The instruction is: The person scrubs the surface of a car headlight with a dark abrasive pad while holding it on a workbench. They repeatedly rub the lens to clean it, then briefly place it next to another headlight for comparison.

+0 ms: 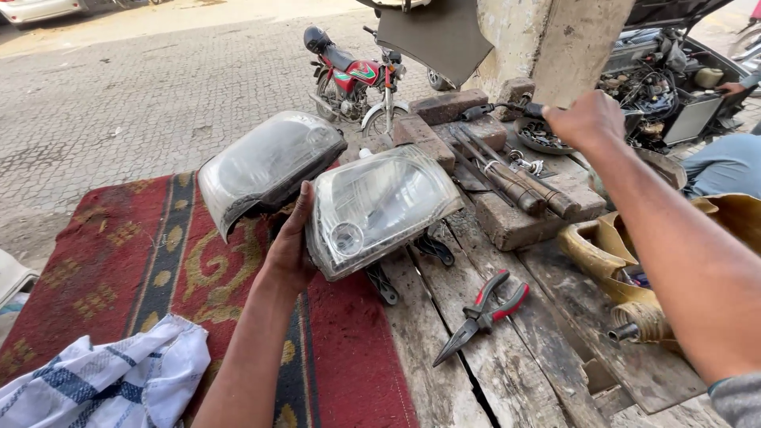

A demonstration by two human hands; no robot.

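Observation:
My left hand (292, 242) grips the left edge of a clear car headlight (379, 204), holding it tilted up on the wooden bench. A second headlight (265, 162) lies just behind it on the red patterned rug (119, 254). My right hand (588, 120) reaches to the far side of the bench, fingers closed around a black handle with a cable (507, 108), close to a round dish of small metal parts (539, 136).
Red-handled pliers (483, 313) lie on the planks. Bricks (448, 107) and long metal tools (515, 178) sit behind. A white-blue cloth (111, 380) lies at front left. A red motorcycle (353, 79) stands beyond; an open car engine bay (658, 79) and another person (725, 162) are at right.

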